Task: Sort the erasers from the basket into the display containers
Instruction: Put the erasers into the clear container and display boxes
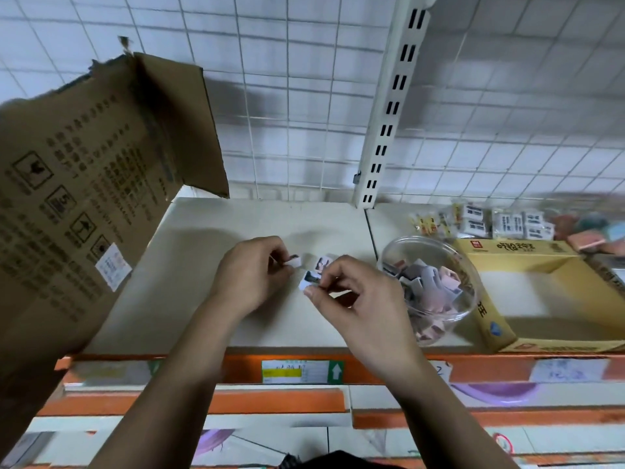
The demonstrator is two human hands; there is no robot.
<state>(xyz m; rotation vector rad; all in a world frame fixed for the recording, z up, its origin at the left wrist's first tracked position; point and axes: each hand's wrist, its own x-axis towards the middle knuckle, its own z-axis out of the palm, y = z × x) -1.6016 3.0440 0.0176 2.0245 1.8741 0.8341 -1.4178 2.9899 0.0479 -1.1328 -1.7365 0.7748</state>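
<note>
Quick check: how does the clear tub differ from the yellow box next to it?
The clear tub is round and see-through; the yellow box is rectangular, opaque cardboard. The tub holds a heap of small erasers; the box's visible floor shows none. The tub sits nearer the right hand; the box lies beyond it. Both are open-topped and stand side by side on the shelf.

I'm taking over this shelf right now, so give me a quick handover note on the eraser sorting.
Left hand: pinches a white eraser.
Right hand: pinches a second eraser in a fingertip grip.
A third eraser lies on the shelf between the hands.
Done: the clear round tub, right of the hands, already holds many erasers.
Left: place these three; the yellow display box beside the tub looks empty where visible. No basket is in view.
</note>
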